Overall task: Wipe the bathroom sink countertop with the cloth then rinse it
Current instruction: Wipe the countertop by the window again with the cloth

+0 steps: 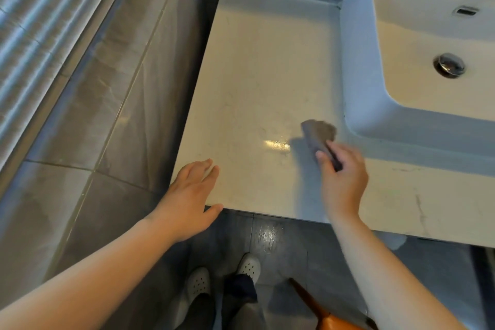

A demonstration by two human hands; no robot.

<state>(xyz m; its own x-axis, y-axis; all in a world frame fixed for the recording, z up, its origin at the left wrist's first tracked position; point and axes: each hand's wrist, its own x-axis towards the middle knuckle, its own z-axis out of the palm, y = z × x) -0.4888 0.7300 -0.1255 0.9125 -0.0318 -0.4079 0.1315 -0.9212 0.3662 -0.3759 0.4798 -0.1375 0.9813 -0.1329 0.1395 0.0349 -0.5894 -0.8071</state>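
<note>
Right hand (344,177) has its grip closed on the grey cloth (320,135), pressed to the tabletop (257,83) just beside the sink (359,61). Cloth looks soft, light, limp; best bunched in the fist. Left hand (191,195) lies spread flat at the edge, holding nothing. No readable writing.
</note>
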